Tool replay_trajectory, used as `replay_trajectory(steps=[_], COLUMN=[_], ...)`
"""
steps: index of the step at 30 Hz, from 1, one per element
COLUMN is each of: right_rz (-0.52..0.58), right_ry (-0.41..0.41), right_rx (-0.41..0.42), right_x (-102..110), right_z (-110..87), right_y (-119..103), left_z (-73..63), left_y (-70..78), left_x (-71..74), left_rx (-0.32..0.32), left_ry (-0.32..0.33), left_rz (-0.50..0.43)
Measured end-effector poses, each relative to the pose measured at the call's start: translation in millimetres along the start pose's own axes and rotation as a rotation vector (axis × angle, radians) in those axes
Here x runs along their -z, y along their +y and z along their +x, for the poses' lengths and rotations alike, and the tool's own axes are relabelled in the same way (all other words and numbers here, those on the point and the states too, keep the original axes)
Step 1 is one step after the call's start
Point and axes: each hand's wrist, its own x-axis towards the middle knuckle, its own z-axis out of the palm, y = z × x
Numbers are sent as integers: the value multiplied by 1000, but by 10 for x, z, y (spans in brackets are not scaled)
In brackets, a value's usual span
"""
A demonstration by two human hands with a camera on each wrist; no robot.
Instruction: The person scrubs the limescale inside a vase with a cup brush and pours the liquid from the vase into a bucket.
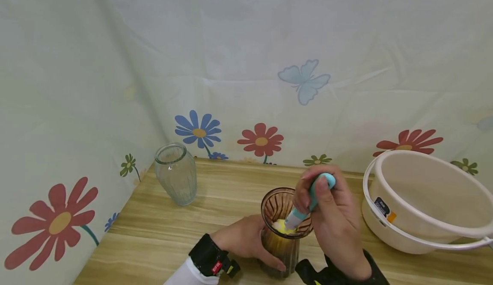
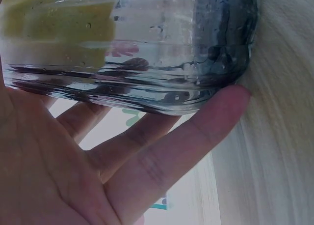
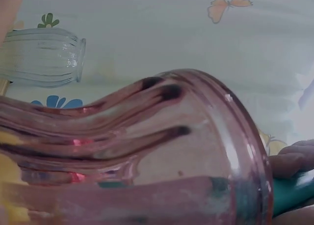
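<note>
An amber-brown fluted glass vase [image 1: 284,250] with a flared rim stands upright on the table. My left hand [image 1: 246,240] holds it low, thumb across the front; the left wrist view shows the fingers [image 2: 157,166] along the vase's side [image 2: 162,33], close to its base. Above the rim, my right hand [image 1: 333,216] grips the teal handle of a bottle brush [image 1: 295,217], which slants down into the vase's mouth. Its yellow-and-white head [image 1: 284,226] is inside the glass. From the right wrist, the brush's neck shows through the clear pinkish wall [image 3: 196,112].
At the back left a clear ribbed glass jar [image 1: 177,178] stands on the wood-grain table [image 1: 154,238]. To the right is a cream plastic bucket [image 1: 408,203] with its handle lowered to the front. A flower-printed curtain [image 1: 239,88] rises behind the table.
</note>
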Motion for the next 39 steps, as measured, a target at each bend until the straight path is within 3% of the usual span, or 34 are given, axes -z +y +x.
replay_trajectory(steps=[5, 12, 15, 22, 31, 39], right_rz=[52, 181, 193, 104, -218, -276], right_ry=[-7, 45, 63, 34, -107, -213], right_rx=[0, 128, 124, -14, -365, -457], right_x=[21, 23, 21, 30, -51, -71], right_z=[-3, 9, 16, 0, 12, 19], right_y=[24, 25, 31, 54, -18, -32], left_z=[0, 2, 6, 14, 28, 10], left_y=[-9, -18, -19, -15, -29, -9], left_x=[2, 5, 9, 5, 4, 4], left_rx=[5, 3, -12, -46, -46, -35], left_ry=[-1, -17, -18, -12, -16, -17], left_rz=[5, -13, -5, 22, 11, 8])
